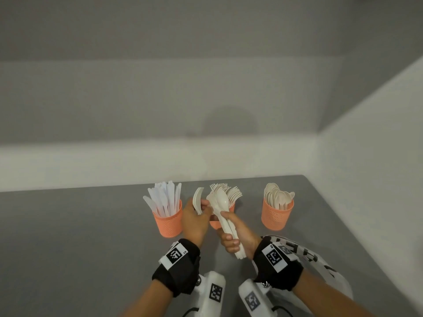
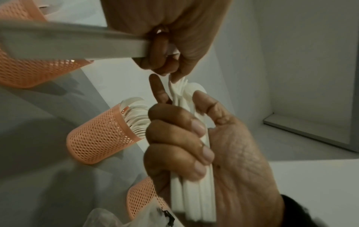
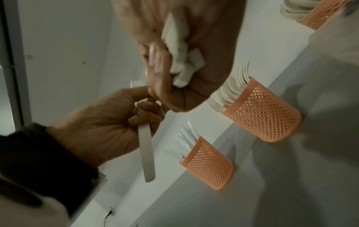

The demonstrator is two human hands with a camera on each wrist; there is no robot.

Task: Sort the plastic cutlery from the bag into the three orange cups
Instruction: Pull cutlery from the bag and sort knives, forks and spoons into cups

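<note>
Looking down at a grey table (image 1: 68, 236) that runs to a wall at the back and right, with lots of bare top on the left. Three orange cups sit near the back edge: knives cup (image 1: 169, 221), forks cup (image 1: 215, 223) half hidden behind the hands, spoons cup (image 1: 277, 216). Right hand (image 1: 238, 236) is fisted round a bundle of cutlery (image 1: 225, 216); left hand (image 1: 196, 218) pinches one piece (image 1: 197, 200) beside it. The bag (image 1: 320, 261) lies under the right wrist.
</note>
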